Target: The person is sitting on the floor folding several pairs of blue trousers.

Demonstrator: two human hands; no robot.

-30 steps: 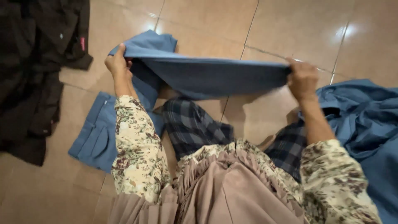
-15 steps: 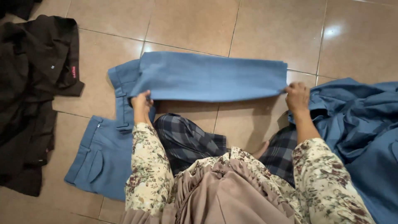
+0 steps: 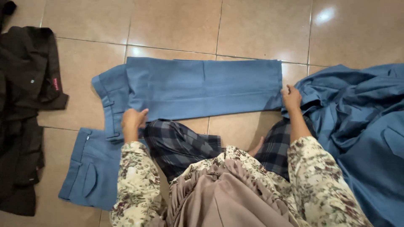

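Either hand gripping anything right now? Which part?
Nothing lifted. The left hand rests flat on the blue trousers near the waistband; the right hand touches the hem end of the folded leg. Whether its fingers pinch the cloth cannot be told.

Single head-worn view, aimed steeply down from above seated person's lap. Tiled floor (image 3: 176, 25) seen at close range; blue trousers (image 3: 202, 88) spread across centre, both forearms entering from bottom edge. No second view provided.
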